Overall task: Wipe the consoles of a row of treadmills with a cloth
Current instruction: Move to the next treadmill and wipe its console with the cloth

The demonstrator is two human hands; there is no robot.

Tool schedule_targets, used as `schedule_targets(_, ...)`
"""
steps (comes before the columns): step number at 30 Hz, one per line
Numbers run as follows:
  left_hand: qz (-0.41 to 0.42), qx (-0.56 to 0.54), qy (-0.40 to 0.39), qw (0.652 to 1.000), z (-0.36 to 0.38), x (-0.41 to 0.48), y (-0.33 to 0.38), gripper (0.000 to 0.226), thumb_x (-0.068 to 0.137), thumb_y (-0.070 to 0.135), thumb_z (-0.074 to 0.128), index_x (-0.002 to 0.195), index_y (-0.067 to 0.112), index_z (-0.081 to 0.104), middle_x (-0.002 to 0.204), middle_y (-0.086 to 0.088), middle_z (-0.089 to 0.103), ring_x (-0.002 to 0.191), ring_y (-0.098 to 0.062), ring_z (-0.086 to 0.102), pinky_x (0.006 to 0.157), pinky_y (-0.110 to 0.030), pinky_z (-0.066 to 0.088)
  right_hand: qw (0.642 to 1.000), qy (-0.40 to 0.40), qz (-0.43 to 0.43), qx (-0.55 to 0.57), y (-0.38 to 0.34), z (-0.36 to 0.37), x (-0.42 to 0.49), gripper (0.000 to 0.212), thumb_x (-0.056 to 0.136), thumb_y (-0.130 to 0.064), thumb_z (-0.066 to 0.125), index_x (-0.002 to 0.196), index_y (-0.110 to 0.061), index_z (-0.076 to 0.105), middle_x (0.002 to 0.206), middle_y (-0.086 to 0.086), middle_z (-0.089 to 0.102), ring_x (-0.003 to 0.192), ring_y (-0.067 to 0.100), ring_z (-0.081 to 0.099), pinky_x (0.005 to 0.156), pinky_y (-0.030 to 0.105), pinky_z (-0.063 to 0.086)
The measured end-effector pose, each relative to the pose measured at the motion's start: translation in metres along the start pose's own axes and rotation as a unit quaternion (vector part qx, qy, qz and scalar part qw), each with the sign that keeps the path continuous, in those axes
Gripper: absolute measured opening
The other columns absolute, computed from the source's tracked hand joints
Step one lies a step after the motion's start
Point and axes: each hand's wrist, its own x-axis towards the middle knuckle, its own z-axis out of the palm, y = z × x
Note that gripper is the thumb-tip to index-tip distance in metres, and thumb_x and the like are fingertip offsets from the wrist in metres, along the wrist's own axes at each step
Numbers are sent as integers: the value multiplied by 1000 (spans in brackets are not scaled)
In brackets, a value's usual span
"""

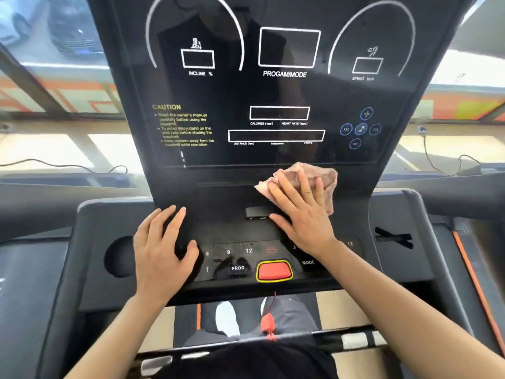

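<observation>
right hand flat, fingers straight, pressing crumpled pinkish cloth on glossy black console. left hand splayed flat near buttons, grip holds nothing.

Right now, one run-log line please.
right hand: presses cloth flat on console, below display | left hand: rests open on console, no cloth

The place was a gym. A treadmill console carried incline, speed and calorie readouts above a red stop button, and another machine's orange-edged belt lay just beside it, before wide windows.
</observation>
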Motion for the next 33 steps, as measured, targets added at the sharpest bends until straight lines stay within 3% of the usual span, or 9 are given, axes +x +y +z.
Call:
schedule_targets(8, -99, 39, -42, 994, -7, -25, -15, 69, 82, 46, 54, 142, 11, 57, 145, -13, 54, 133, -38, 47, 105, -55, 40, 994, -46, -97, -25, -36, 2, 26, 67, 101, -56, 44, 159, -27, 29, 170, -7, 15, 158, 24, 2, 124, 54, -2)
schedule_targets(12, -134, 0, -83, 988, -7, -36, -17, 76, 84, 51, 53, 147, 10, 51, 146, -10, 52, 128, -34, 48, 103, -51, 47, 988, -59, -137, -38, -51, 4, 42, 69, 101, -59, 43, 160, -28, 26, 170, -7, 17, 158, 24, 7, 125, 55, 3)
schedule_targets(22, -136, -44, -94, 985, -8, -44, -20, 78, 83, 49, 57, 150, 11, 49, 153, -4, 49, 135, -26, 43, 110, -41, 41, 965, -111, -237, -10, -117, 11, 83, 67, 103, -62, 32, 161, -31, 22, 171, -9, 12, 158, 24, -7, 125, 56, -7)
schedule_targets(27, -157, -129, -73, 976, -14, -50, -30, 66, 85, 43, 60, 144, 12, 57, 149, 2, 54, 137, -16, 47, 113, -35, 41, 934, -132, -329, 37, -147, 14, 104, 62, 105, -56, 35, 160, -27, 29, 169, -5, 18, 159, 23, -3, 121, 48, -23)
schedule_targets(30, -163, -137, 3, 977, -20, -52, -34, 48, 86, 30, 61, 129, 9, 68, 130, 0, 65, 123, -19, 57, 106, -40, 47, 912, -138, -372, 105, -154, 14, 107, 50, 107, -41, 41, 154, -25, 42, 165, -4, 32, 159, 24, 6, 125, 50, -14)
schedule_targets(33, -92, -87, 66, 990, -26, -44, -40, 32, 87, 14, 65, 116, 5, 73, 115, -6, 69, 111, -26, 60, 99, -42, 49, 919, -98, -327, 198, -142, 6, 90, 38, 102, -21, 52, 139, -20, 61, 156, -2, 48, 155, 26, 24, 127, 53, 10)
